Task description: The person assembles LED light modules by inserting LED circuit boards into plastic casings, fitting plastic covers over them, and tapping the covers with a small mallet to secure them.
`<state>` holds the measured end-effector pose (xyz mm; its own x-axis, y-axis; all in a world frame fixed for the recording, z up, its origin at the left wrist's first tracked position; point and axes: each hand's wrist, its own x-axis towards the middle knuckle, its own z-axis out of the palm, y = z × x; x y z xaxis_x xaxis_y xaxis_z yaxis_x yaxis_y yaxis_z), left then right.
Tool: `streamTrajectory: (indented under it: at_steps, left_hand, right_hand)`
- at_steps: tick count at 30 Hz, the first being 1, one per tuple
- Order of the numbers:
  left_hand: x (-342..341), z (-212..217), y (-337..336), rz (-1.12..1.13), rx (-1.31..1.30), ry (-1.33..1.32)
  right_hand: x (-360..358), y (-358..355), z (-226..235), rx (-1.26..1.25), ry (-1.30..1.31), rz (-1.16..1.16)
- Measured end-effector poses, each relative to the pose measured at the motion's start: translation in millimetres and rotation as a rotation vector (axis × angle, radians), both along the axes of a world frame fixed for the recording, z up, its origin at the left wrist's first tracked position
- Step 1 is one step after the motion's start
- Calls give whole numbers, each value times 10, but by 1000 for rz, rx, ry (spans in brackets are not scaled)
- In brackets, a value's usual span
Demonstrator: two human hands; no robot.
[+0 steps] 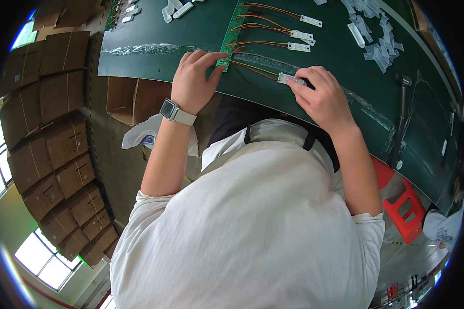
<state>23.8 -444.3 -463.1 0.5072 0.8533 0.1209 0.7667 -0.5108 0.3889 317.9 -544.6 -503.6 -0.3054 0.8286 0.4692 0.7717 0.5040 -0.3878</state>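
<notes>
A long green circuit board lies on the table, with thin red and yellow wires running from it to several small white connector-like pieces. My left hand has its index finger and thumb on the near end of the board. Between the thumb and fingers of my right hand is another small white piece, wired to that same end. My fingers cover part of this piece.
Clear plastic strips are heaped at the far right of the green table. A hammer lies right of my right hand. Loose white pieces are at the far left. Stacked cartons and a red stool stand beside me.
</notes>
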Motion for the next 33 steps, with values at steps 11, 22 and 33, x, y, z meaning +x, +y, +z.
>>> streamTrajectory:
  at_steps: [11, 22, 33]
  left_hand:
    - [256, -8, -34, -227, 338, -91]
    - [567, -211, -127, -313, 150, -151]
    - [592, -212, -51, -379, -30, -190]
  right_hand:
    - [-53, -31, -53, -58, 68, -59]
    - [-120, -121, -69, -71, 6, -136]
    - [-133, -91, -34, -89, 57, -119]
